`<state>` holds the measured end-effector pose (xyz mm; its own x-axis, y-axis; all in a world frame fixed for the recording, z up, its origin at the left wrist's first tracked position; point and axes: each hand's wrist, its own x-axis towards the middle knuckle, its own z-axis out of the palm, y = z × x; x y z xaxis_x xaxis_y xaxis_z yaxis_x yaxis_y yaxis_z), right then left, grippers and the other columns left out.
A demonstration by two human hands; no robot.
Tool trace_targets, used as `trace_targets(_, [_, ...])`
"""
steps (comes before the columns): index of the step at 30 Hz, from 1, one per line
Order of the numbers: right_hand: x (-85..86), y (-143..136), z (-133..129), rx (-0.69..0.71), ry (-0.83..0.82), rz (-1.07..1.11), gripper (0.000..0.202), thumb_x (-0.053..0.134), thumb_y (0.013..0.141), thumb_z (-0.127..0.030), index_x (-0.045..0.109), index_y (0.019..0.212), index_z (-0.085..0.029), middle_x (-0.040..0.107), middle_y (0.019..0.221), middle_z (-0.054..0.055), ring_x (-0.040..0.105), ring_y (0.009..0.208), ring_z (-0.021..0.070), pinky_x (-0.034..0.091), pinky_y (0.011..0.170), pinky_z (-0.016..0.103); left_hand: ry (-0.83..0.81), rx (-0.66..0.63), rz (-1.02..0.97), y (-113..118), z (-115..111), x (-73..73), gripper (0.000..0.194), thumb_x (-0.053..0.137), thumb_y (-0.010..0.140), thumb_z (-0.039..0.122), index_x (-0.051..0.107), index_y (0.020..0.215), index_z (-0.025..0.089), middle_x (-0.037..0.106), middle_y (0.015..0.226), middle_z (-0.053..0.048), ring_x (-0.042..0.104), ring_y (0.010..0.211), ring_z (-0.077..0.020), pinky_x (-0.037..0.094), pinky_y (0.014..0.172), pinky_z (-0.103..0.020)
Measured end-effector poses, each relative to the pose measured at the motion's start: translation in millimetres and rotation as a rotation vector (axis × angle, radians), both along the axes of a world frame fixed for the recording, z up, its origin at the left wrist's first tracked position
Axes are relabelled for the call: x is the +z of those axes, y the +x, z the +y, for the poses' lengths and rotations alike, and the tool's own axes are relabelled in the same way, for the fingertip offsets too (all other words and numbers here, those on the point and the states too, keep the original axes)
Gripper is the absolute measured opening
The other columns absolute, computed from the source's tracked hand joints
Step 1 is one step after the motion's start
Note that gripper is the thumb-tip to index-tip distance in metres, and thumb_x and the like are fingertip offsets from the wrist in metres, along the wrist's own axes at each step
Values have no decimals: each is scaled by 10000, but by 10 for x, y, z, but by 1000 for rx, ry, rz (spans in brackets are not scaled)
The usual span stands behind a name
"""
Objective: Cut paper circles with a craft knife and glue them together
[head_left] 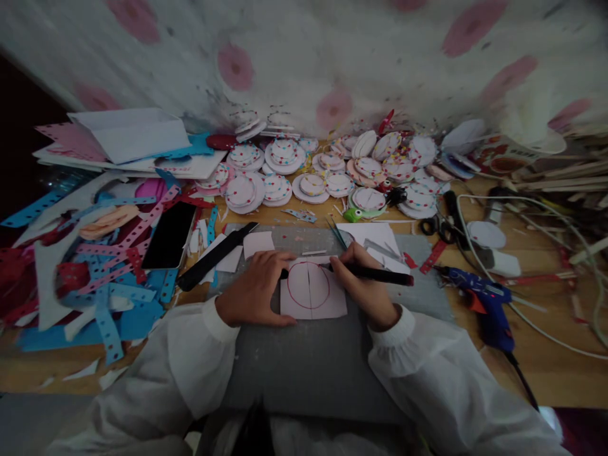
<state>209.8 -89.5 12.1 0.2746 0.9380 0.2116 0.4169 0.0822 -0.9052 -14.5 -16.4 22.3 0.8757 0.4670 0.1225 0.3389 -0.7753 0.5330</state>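
Inward from the tabletop's [546, 380] front edge, the left grip [256, 288] spreads open against the paper [320, 288]; the right grip [365, 288] pinches the pen [382, 274], tip leftward, long axis roughly along that edge; tracing seems underway, the next stroke needing steady paper; layered discs [285, 152] crowd the back edge.
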Motion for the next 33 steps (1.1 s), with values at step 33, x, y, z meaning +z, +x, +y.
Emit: trace_targets(33, [143,-19,-142,452,-153,665,239,507,927,-371,651,1008,-198,640,792,36,589,699,164,468,627,299,72,59,-211,-16,9,-54,272,510,933,426,589,964,168,642,815,-44,579,798,-186,427,745,-312])
